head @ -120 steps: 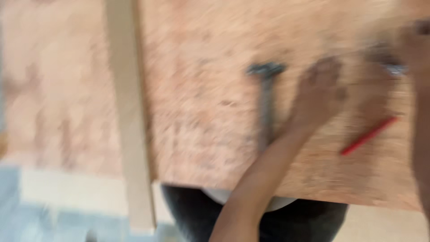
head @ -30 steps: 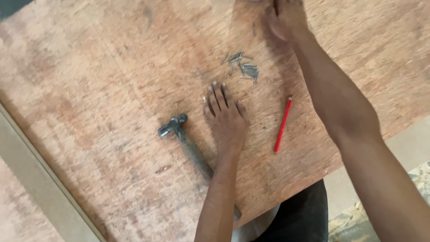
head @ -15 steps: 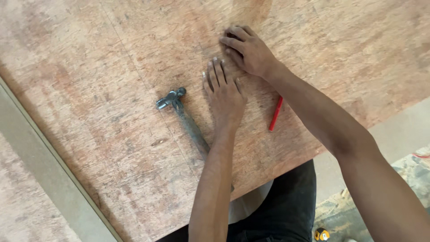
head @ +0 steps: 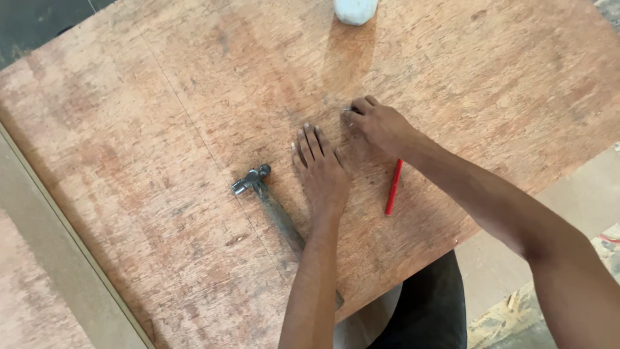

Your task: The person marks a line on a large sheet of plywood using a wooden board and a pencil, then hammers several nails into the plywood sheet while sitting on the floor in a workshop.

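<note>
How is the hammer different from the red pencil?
The hammer is grey metal with a knobby head, while the pencil is bright red, thin and plain. The hammer looks longer and thicker than the pencil. The hammer lies beside the left hand, with its handle running under that forearm, while the pencil lies partly under the right arm near the right hand. Both lie flat on the wooden board, and neither is being held.

My left hand (head: 323,171) lies flat on the table (head: 161,129), fingers spread, just beside the hammer (head: 268,200). My right hand (head: 381,126) is curled, fingertips down on the wood just past it. A red pencil (head: 393,187) lies under my right wrist. A white object (head: 354,10) sits at the far edge.
</note>
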